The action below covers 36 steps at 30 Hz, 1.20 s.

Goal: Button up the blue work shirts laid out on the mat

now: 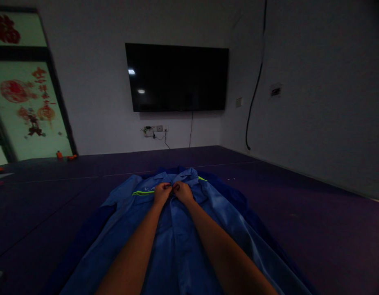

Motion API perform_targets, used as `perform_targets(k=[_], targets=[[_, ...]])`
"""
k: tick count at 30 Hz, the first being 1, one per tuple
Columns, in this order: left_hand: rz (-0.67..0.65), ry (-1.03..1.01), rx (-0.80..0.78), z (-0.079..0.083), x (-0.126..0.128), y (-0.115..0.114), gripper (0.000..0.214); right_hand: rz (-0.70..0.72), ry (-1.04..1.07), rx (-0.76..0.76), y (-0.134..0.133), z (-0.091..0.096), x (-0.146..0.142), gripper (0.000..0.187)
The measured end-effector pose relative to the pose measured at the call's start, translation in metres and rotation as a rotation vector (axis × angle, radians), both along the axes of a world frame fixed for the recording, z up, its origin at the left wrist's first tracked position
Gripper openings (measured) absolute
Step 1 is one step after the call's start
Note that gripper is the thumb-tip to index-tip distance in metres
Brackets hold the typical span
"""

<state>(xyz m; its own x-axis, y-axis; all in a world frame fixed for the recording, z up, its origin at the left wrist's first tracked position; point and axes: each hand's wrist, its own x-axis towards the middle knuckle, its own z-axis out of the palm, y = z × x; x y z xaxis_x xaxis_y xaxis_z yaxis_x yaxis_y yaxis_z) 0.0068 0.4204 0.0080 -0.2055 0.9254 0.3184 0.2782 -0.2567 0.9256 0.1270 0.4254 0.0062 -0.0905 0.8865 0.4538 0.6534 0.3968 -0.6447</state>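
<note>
A blue work jacket (183,233) lies spread on the dark purple surface, its collar pointing away from me. Yellow-green stripes cross its chest, and darker blue fabric shows along its sides. My left hand (162,193) pinches the front edge of the jacket just below the collar. Close beside it, my right hand (182,191) pinches the opposite front edge. Both sets of fingertips nearly meet at the front opening. Whatever small part they hold there, such as a button, is too small and dark to make out.
The purple surface (300,213) reaches to the walls. A black television (180,78) hangs ahead, with sockets and cables beneath. A black cable (255,90) dangles along the right wall. Small orange objects (59,155) sit by the glass door (26,106) at left.
</note>
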Motion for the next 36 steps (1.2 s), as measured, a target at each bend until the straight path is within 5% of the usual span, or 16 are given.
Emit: perform_targets(k=[36], targets=[[-0.067, -0.258, 0.008, -0.0016, -0.0018, 0.0011, 0.030, -0.040, 0.084, 0.043, 0.0006, -0.0020, -0.0019, 0.007]])
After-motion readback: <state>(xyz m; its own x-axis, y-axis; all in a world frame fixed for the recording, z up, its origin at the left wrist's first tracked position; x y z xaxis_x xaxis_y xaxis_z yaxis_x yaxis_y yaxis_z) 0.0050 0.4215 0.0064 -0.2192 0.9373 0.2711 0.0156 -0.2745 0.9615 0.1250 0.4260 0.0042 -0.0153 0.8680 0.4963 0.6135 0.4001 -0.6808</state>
